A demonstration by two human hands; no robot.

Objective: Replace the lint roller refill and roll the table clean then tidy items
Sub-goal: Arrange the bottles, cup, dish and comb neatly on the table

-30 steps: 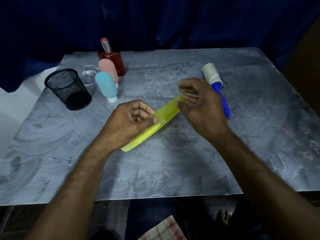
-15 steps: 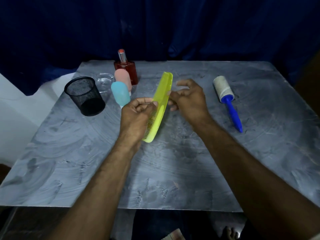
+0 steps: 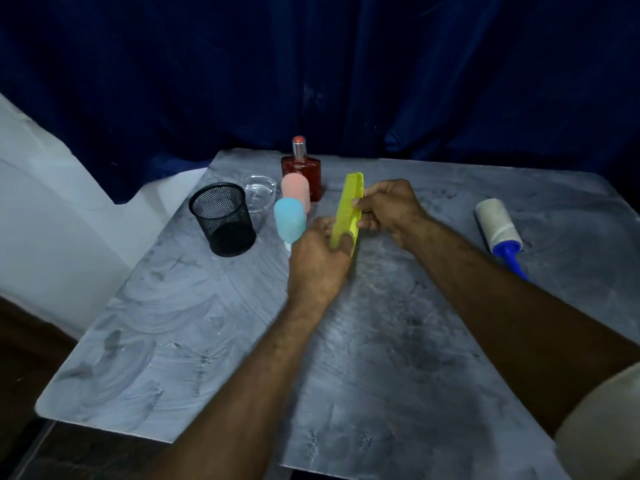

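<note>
A yellow comb (image 3: 349,208) stands nearly upright above the table's middle, held from both sides. My left hand (image 3: 317,261) grips its lower end and my right hand (image 3: 389,209) pinches its right edge near the middle. The lint roller (image 3: 498,228), with a pale roll and a blue handle, lies flat on the grey table (image 3: 398,341) at the right, apart from both hands; my right forearm hides the far end of its handle.
At the back left stand a black mesh cup (image 3: 223,220), a clear glass dish (image 3: 260,192), a blue bottle (image 3: 290,220), a pink bottle (image 3: 296,190) and a red perfume bottle (image 3: 302,171). A dark blue curtain hangs behind the table.
Both hands lifted the comb from a low slant to nearly upright and carried it back and left, toward the bottles. The lint roller stayed where it lay.
</note>
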